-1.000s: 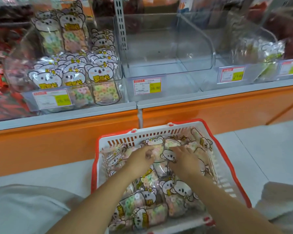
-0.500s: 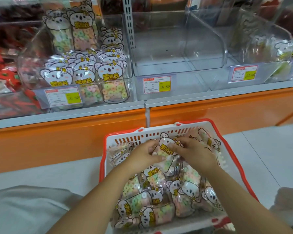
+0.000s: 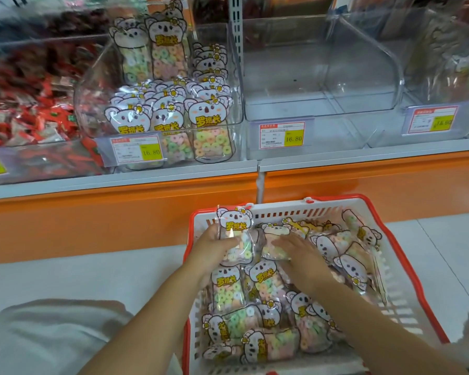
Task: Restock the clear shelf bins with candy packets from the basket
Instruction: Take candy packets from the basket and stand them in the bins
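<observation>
A red-rimmed white basket (image 3: pixel 406 266) on the floor is full of koala-shaped candy packets with pastel rings. My left hand (image 3: pixel 211 247) grips one upright candy packet (image 3: pixel 236 234) at the basket's far left, thumb across its front. My right hand (image 3: pixel 298 253) lies on another packet (image 3: pixel 275 246) beside it, fingers spread and nearly straight. On the shelf, the left clear bin (image 3: pixel 222 77) holds several of the same packets. The middle clear bin (image 3: pixel 322 77) has nothing in it.
A right bin (image 3: pixel 444 63) holds a few packets behind glare. Red-wrapped sweets (image 3: pixel 30 112) fill the bin at far left. Price tags (image 3: pixel 281 135) hang on the bin fronts. An orange shelf base (image 3: pixel 119 212) runs between basket and bins. My knees frame the basket.
My left hand has lifted one packet upright toward the basket's far-left corner. My right hand let go of it and settled flat on a neighbouring packet.
</observation>
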The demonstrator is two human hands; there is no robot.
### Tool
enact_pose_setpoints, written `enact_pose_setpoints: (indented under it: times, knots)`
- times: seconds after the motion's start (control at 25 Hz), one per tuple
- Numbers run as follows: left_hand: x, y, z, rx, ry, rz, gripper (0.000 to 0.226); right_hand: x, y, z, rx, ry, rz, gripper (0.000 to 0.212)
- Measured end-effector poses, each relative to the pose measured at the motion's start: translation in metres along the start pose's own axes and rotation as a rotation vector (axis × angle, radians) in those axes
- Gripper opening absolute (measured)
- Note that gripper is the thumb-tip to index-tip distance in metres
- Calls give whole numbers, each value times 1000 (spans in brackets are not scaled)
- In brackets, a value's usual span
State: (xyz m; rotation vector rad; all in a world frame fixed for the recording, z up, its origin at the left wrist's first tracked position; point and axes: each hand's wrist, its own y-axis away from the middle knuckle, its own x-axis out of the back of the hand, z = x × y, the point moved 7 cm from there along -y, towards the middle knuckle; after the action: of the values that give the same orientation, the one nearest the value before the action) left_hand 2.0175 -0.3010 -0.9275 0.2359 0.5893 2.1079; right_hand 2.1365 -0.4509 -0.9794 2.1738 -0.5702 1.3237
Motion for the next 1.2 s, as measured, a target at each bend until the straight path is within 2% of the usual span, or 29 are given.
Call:
enact_pose_setpoints:
  times: [0.08,0.16,0.24,0.32,0.4,0.56,0.68,0.76,0.8,0.88,0.96,1.04,1.08,1.2]
  knots:
    - [5,-6,-7,15,13,22,60,25,2,0,-31,-210,161,30]
    - [8,-9,-8,12,-4,44,67,52,6,13,-161,-510,294,22]
    - [4,-10,-6,8,18,30,64,76,12,21,-225,-821,353,21]
    - [-6,-9,-4,15,41,-19,56,88,20,17,-265,-1064,323,19]
    - [-17,-8,-6,50,89,-89,57,91,27,4,-279,-1121,278,18]
    - [-34,-1,-7,111,182,-203,87,83,30,-12,-277,-1187,236,22]
    - [-38,-4,-15,110,165,-259,90,74,29,-7,-381,-1278,256,15]
    - [-36,-8,-20,79,125,-272,84,67,29,-9,-432,-1473,175,13]
    - [-33,-9,-19,58,118,-253,74,65,29,-13,-430,-1548,94,13]
    - [-29,-9,-15,18,101,-228,64,69,33,-15,-403,-1425,-52,17]
    - [-29,-8,-11,-18,58,-227,86,78,37,-17,-355,-1136,-90,27]
    - [-29,-13,-13,-13,50,-223,106,81,36,-21,-301,-1056,-69,27]
    - [-31,-10,-11,-12,68,-231,104,78,34,-19,-304,-1116,-60,30]
    - [-29,-3,-8,44,187,-203,101,72,31,-9,-415,-1562,27,34]
